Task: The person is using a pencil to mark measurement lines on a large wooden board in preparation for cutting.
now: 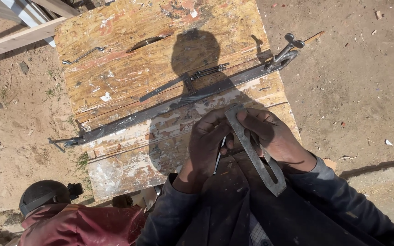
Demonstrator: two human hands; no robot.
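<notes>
I hold a flat metal bar [255,150] in both hands just off the near edge of the table [115,73]. My left hand [206,146] and right hand [274,136] are both closed on its upper end, fingers wrapped around it; its pointed lower end hangs free over my jacket. A long clamp [178,102] lies slantwise across the table, its screw handle at the right edge. A saw blade [147,42] shows in a slot near the far edge. A crank [83,55] lies near the far left corner.
</notes>
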